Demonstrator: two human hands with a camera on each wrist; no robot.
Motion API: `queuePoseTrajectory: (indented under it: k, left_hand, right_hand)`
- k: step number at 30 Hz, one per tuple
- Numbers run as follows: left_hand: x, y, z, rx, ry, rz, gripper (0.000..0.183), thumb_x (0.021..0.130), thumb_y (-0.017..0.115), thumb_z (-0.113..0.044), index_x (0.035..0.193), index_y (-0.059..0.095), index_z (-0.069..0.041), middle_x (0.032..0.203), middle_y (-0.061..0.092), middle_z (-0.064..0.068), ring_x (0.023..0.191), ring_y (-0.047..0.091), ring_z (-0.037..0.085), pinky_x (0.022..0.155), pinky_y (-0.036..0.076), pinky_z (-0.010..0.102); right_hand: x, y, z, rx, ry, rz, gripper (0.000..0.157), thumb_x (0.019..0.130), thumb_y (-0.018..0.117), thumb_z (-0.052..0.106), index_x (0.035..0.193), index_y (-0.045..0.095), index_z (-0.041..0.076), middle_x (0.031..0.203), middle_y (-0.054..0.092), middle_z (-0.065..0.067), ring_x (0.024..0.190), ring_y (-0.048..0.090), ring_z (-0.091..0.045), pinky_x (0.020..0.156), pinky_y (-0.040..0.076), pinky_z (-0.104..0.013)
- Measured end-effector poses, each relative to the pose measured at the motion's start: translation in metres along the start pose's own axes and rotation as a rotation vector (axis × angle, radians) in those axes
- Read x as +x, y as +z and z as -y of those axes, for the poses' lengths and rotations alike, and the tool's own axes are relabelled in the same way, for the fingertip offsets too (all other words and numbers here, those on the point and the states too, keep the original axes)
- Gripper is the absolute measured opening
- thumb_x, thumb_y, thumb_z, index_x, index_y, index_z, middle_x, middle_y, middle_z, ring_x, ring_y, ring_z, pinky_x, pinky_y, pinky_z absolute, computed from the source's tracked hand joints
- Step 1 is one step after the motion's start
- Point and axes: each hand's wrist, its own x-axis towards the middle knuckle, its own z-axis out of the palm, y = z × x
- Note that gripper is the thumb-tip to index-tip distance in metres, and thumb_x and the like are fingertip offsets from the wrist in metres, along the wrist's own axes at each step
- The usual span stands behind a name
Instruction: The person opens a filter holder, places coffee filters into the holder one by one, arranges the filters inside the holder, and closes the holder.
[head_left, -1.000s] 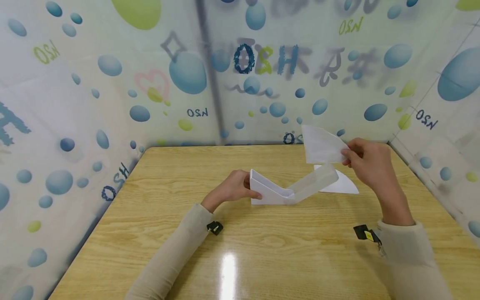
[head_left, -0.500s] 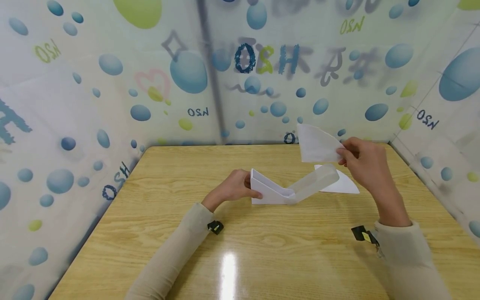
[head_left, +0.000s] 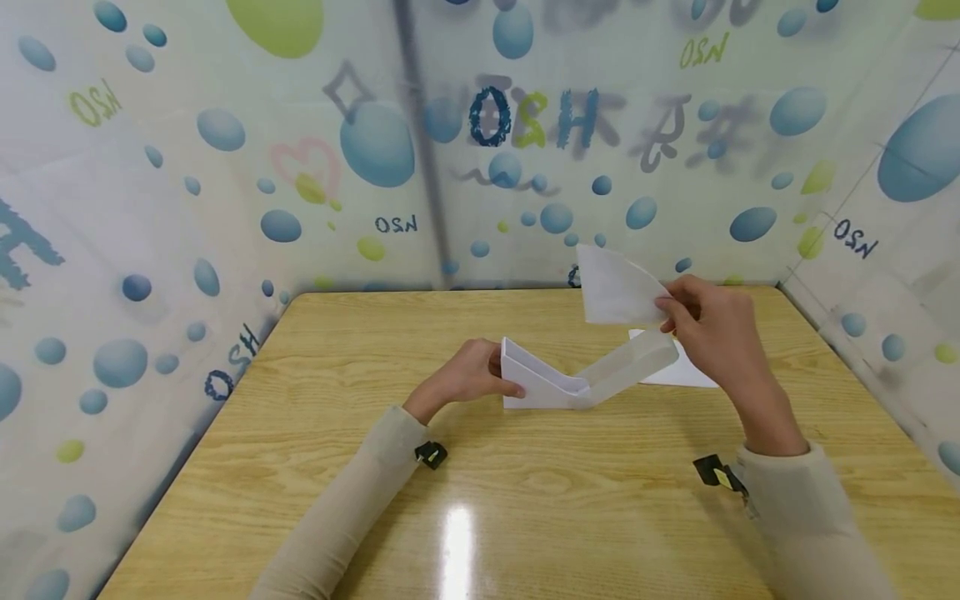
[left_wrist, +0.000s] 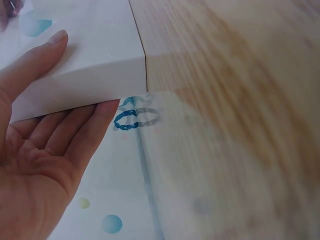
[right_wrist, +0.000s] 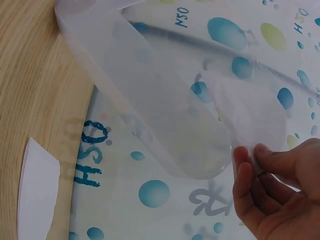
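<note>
My left hand (head_left: 467,372) grips the left end of a white box (head_left: 538,393) with a slanted opening, which stands on the table. In the left wrist view the thumb lies on one face of the box (left_wrist: 102,77), the fingers on another side. A translucent plastic cover (head_left: 630,368) slopes up to the right from the box's low end. Above it, my right hand (head_left: 712,329) pinches a thin white paper piece (head_left: 618,287) with one curved edge. The right wrist view shows this paper (right_wrist: 255,107) between thumb and fingers, beside the end of the translucent cover (right_wrist: 155,105).
Another white paper piece (head_left: 678,375) lies on the wooden table (head_left: 570,500), partly behind the cover and right hand. A printed wall covering (head_left: 555,167) with blue and green spots rises behind the table's far edge. Both sleeves carry a small black device.
My right hand has moved left with the paper piece, bringing it further over the translucent cover. The left hand and the white box stay in place.
</note>
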Motion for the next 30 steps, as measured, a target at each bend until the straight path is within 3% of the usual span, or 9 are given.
queuePoseTrajectory:
  k: [14, 20, 30]
  left_hand:
    - [0.0, 0.0, 0.0, 0.006, 0.007, -0.006, 0.033, 0.085, 0.087, -0.018, 0.114, 0.076, -0.009, 0.109, 0.079, 0.009, 0.09, 0.076, 0.014, 0.078, 0.061, 0.029]
    - [0.001, 0.0, 0.0, -0.003, 0.002, 0.0, 0.034, 0.085, 0.087, -0.016, 0.115, 0.075, -0.009, 0.111, 0.079, 0.009, 0.091, 0.076, 0.015, 0.08, 0.062, 0.029]
    - [0.001, 0.0, 0.001, -0.007, 0.019, -0.004, 0.033, 0.085, 0.087, -0.016, 0.114, 0.076, -0.009, 0.11, 0.079, 0.009, 0.09, 0.076, 0.014, 0.079, 0.061, 0.028]
  right_hand:
    - [0.0, 0.009, 0.007, 0.06, -0.033, 0.099, 0.009, 0.1, 0.067, 0.007, 0.103, 0.072, 0.0, 0.078, 0.076, -0.014, 0.059, 0.065, -0.009, 0.056, 0.047, -0.017]
    - [-0.002, 0.017, 0.009, 0.1, -0.047, 0.146, 0.004, 0.1, 0.065, 0.003, 0.102, 0.067, 0.0, 0.08, 0.076, -0.016, 0.06, 0.069, -0.02, 0.056, 0.052, -0.02]
    - [-0.005, 0.03, 0.018, 0.074, -0.055, 0.273, 0.007, 0.105, 0.058, 0.009, 0.103, 0.06, 0.003, 0.074, 0.074, -0.008, 0.061, 0.067, -0.018, 0.051, 0.048, -0.025]
